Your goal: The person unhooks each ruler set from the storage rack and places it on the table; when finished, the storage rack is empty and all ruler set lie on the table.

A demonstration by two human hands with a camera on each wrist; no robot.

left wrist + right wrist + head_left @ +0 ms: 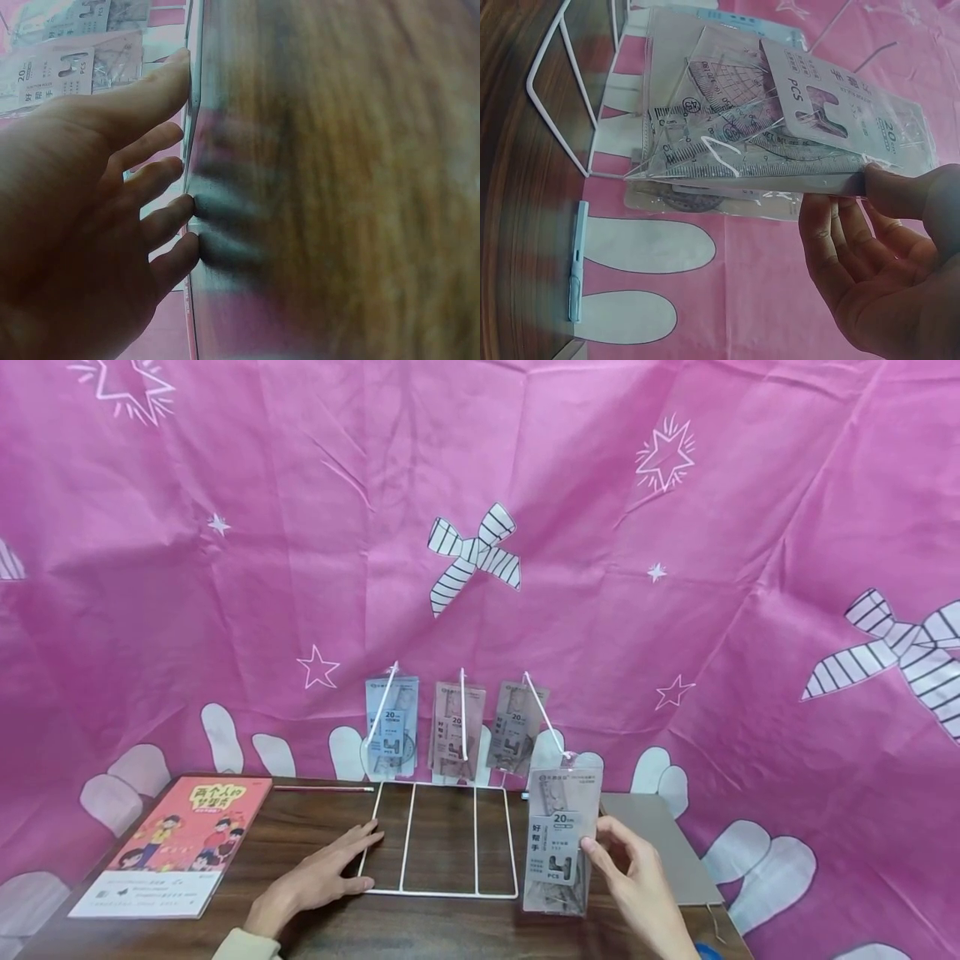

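Note:
My right hand [637,881] pinches the right edge of a clear packet of rulers [562,843] between thumb and fingers. Its top hangs at the front end of the right prong [542,710] of a white wire rack [442,893]. Through the plastic, the right wrist view shows a set square and a protractor scale. Similar packets hang farther back: a bluish one [392,735], a pinkish one [450,727] and a greyish one [513,735]. With fingers spread, my left hand [322,878] rests on the tabletop at the rack base's left side.
A red-and-white book [176,847] lies at the left of the brown table [442,935]. Behind the rack base lies a pencil [322,789]; a light blue pen [578,262] lies near the back edge. A grey flat board [660,835] is at right, before a pink curtain [585,568].

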